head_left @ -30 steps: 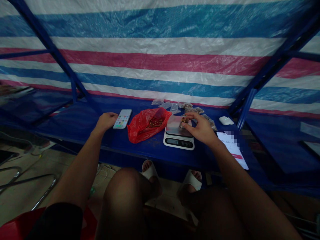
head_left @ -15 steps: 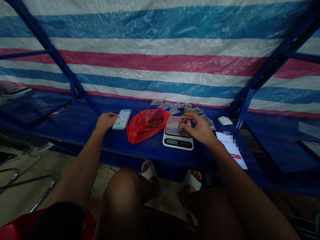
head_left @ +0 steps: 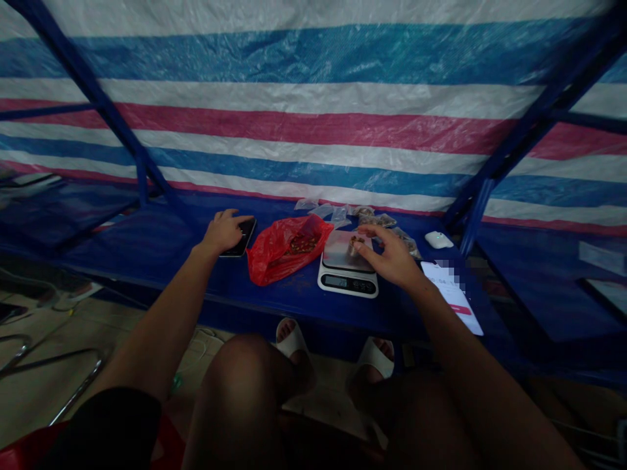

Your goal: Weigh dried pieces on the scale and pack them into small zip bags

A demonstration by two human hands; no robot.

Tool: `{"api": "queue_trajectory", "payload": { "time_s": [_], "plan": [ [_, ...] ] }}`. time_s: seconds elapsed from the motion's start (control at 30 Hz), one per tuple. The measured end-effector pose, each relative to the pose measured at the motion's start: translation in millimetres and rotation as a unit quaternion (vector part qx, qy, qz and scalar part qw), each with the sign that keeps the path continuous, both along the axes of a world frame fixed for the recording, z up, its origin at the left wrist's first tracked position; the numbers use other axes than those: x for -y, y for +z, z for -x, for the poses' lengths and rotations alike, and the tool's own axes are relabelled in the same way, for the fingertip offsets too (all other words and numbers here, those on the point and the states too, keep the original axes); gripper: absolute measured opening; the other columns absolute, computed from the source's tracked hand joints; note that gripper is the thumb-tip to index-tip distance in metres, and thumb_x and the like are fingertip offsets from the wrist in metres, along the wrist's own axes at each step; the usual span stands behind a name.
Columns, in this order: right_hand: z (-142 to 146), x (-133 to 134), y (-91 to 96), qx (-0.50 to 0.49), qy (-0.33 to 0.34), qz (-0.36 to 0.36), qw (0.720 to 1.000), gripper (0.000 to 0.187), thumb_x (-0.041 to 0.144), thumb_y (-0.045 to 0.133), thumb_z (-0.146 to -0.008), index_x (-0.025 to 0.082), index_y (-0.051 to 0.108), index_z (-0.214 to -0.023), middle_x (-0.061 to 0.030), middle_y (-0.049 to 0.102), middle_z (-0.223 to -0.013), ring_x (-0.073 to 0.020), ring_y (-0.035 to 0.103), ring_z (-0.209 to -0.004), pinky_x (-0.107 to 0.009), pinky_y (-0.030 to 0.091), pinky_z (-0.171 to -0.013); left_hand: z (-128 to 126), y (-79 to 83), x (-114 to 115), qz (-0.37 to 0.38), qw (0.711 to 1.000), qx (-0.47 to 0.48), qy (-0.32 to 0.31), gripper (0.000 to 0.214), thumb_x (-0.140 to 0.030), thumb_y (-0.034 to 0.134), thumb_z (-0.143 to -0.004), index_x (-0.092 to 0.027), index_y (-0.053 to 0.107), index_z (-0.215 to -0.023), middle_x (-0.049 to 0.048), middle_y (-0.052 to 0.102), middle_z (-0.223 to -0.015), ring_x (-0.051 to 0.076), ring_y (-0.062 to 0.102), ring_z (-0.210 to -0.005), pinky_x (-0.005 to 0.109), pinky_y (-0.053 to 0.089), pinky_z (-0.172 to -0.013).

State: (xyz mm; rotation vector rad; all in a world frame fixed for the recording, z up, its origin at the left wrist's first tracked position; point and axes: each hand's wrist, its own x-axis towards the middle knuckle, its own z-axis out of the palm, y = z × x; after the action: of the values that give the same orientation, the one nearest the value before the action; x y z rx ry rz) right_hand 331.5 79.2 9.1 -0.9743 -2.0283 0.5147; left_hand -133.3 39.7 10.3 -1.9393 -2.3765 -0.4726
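My left hand (head_left: 224, 230) lies over a phone (head_left: 243, 236) with a dark screen, its fingers stretched out and one finger reaching over the glass. On the steel plate of a white kitchen scale (head_left: 348, 264) sits a small clear bag or cup of brown pieces (head_left: 354, 246); which of the two I cannot tell. My right hand (head_left: 389, 253) has its thumb and fingers curled round this small container. Between my hands, a red plastic bag (head_left: 272, 251) gapes open, with brown, nut-like pieces (head_left: 302, 245) inside.
Behind the scale lie clear plastic bags (head_left: 339, 215) and filled clear bags (head_left: 385, 220). A white earbud case (head_left: 439, 239) and a second phone (head_left: 453, 297) with a lit screen rest at right. Blue metal posts (head_left: 142, 173) and a striped tarp (head_left: 304, 130) bound the blue table (head_left: 171, 261).
My left hand has moved right and forward from the phone's edge to over it. The phone's screen has gone from lit to dark. My right hand stays at the small container.
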Motion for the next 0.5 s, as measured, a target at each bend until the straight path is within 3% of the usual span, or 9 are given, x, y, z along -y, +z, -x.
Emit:
{"api": "queue_trajectory", "payload": {
  "time_s": [0.17, 0.33, 0.5],
  "plan": [
    [-1, 1, 2.2, 0.004, 0.002, 0.003, 1.000, 0.038, 0.052, 0.073, -0.098, 0.028, 0.077, -0.127, -0.0130, 0.081, -0.133, -0.0375, 0.073, -0.123, -0.063, 0.058, -0.108, 2, 1.9, -4, 0.032, 0.999, -0.015, 0.021, 0.070, -0.014, 0.065, -0.084, -0.035, 0.078, -0.149, 0.0148, 0.059, -0.167, 0.047, 0.048, -0.156, 0.069, 0.039, -0.129],
    [-2, 1, 4.2, 0.005, 0.005, 0.005, 1.000, 0.038, 0.051, 0.072, -0.098, 0.027, 0.076, -0.126, -0.0128, 0.081, -0.132, -0.0371, 0.073, -0.124, -0.061, 0.057, -0.110, 9, 8.3, 8, -0.009, 1.000, -0.018, 0.001, 0.052, -0.011, 0.059, -0.081, -0.025, 0.091, -0.120, 0.0129, 0.074, -0.147, 0.036, 0.064, -0.139, 0.051, 0.046, -0.128],
    [-1, 2, 4.2, 0.003, 0.003, -0.005, 1.000, 0.035, 0.051, 0.071, -0.098, 0.027, 0.077, -0.124, -0.0121, 0.082, -0.130, -0.0360, 0.074, -0.122, -0.060, 0.057, -0.110, 4, 13.2, 27, -0.040, 0.999, -0.009, -0.009, 0.053, -0.012, 0.053, -0.085, -0.017, 0.089, -0.123, 0.0151, 0.079, -0.136, 0.034, 0.069, -0.133, 0.046, 0.050, -0.125]
  ]
}}
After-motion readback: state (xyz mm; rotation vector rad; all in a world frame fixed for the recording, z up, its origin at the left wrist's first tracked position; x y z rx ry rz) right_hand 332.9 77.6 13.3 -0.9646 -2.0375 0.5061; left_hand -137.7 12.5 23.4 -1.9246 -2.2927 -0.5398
